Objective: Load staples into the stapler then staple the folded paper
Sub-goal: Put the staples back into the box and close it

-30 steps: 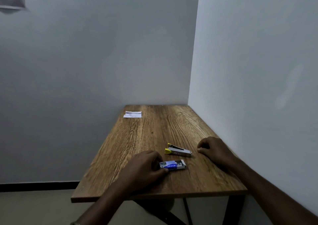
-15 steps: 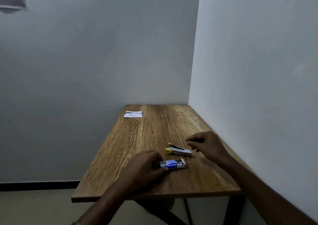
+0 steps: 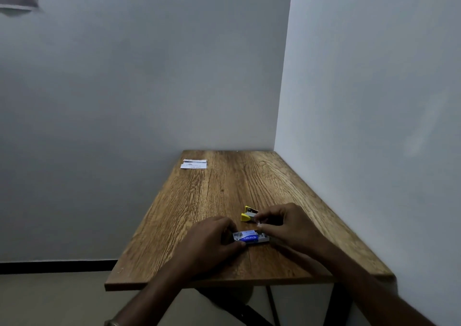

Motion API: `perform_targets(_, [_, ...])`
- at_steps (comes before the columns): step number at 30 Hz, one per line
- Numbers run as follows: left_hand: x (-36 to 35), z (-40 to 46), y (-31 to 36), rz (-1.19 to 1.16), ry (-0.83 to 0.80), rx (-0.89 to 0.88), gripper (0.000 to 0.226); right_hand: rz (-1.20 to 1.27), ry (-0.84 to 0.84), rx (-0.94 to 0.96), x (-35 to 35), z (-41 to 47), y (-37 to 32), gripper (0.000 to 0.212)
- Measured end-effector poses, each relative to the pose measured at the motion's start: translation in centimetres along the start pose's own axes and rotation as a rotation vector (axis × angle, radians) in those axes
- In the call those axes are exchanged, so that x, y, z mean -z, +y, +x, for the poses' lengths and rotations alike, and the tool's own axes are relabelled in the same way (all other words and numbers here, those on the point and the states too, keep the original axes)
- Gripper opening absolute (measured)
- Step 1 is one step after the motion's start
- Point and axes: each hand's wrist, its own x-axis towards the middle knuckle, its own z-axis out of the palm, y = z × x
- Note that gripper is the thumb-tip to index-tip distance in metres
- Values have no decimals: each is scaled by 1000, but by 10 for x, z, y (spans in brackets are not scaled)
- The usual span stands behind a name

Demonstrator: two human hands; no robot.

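A small stapler point(image 3: 247, 215) with a yellow nose lies on the wooden table point(image 3: 224, 188), near the front. Just in front of it sits a blue-and-white staple box point(image 3: 250, 238). My left hand point(image 3: 212, 241) rests on the box's left end, fingers curled around it. My right hand point(image 3: 287, 226) covers the stapler's rear, with curled fingertips between stapler and box; what they grip is hidden. A folded white paper point(image 3: 194, 164) lies at the far left corner.
The table stands in a corner, with walls behind it and along its right side. Its left and front edges drop to the floor. Black metal legs show beneath the front edge.
My right hand has moved left from the table's right side and now lies over the stapler's rear, close to the staple box. My left hand has stayed on the box.
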Motion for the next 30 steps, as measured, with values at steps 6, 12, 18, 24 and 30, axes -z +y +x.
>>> perform_targets(6, [-1, 0, -1, -3, 11, -1, 35, -49, -24, 27, -1, 0, 3, 23])
perform_targets(12, [-1, 0, -2, 2, 5, 6, 37, -204, -130, 2, 3, 3, 8, 19])
perform_targets(18, [0, 0, 0, -3, 0, 6, 37, -194, -200, -34, 7, 3, 10, 29])
perform_targets(24, [0, -1, 0, -4, 6, 5, 35, -99, -84, -41, 8, 0, 11, 18])
perform_targets(30, [0, 0, 0, -9, -5, 18, 39, -114, -94, -26, 4, -9, 16, 14])
